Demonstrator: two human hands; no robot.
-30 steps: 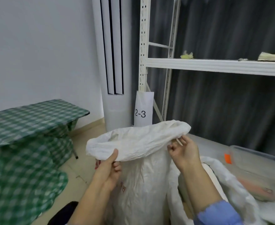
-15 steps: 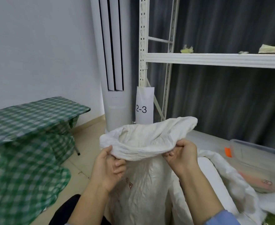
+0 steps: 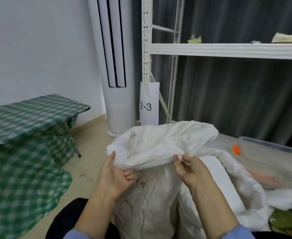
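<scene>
Storage corner, white rack (image 3: 228, 50) behind. I see woven sack (image 3: 150, 204) upright straight ahead, long axis vertical, rolled mouth (image 3: 159, 149) spanning left-right. My left hand (image 3: 115, 176) grips it from below at one end; right hand (image 3: 191, 169) pinches near edge at other. Both equally near.

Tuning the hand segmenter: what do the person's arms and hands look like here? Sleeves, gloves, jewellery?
Both bare: the left hand and right hand show no gloves, rings or watch. The forearms are uncovered too. A blue left sleeve and blue right sleeve show only at the bottom edge.
</scene>
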